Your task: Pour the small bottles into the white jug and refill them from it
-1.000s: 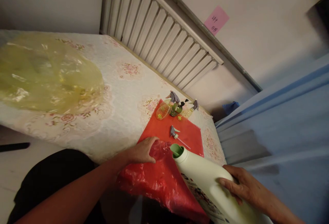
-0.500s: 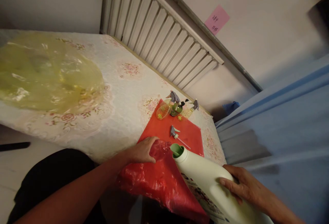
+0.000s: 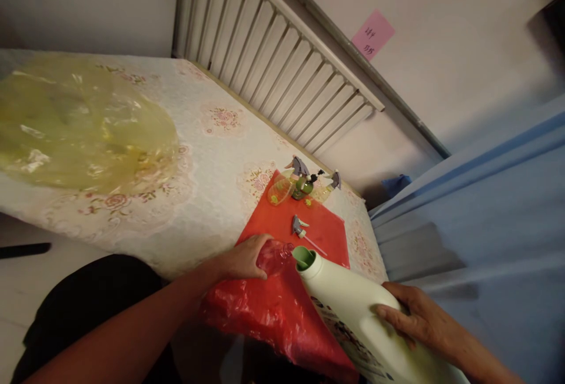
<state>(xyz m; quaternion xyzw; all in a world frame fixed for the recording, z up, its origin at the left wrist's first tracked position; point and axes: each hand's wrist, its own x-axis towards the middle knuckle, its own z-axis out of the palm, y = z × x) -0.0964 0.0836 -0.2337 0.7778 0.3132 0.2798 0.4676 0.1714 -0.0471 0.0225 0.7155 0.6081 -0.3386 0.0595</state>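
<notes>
My left hand (image 3: 247,256) is closed around a clear bottle (image 3: 274,256) whose open neck points right. In my right hand (image 3: 408,315) is a large pale green jug (image 3: 353,299), gripped by its handle and tilted so its green spout (image 3: 304,257) meets the bottle's mouth. Whether liquid is flowing I cannot make out. Beneath both lies a red plastic bag (image 3: 273,316) that drapes over the table's front edge. A grey spray trigger (image 3: 300,226) with a thin tube rests on the red plastic just beyond the bottle.
Several spray bottles (image 3: 303,187) stand at the far end of the red plastic. A big yellow plastic bag (image 3: 88,125) covers the left of the flowered tablecloth (image 3: 212,166). Behind runs a white radiator (image 3: 273,49); a blue curtain (image 3: 477,237) hangs on the right.
</notes>
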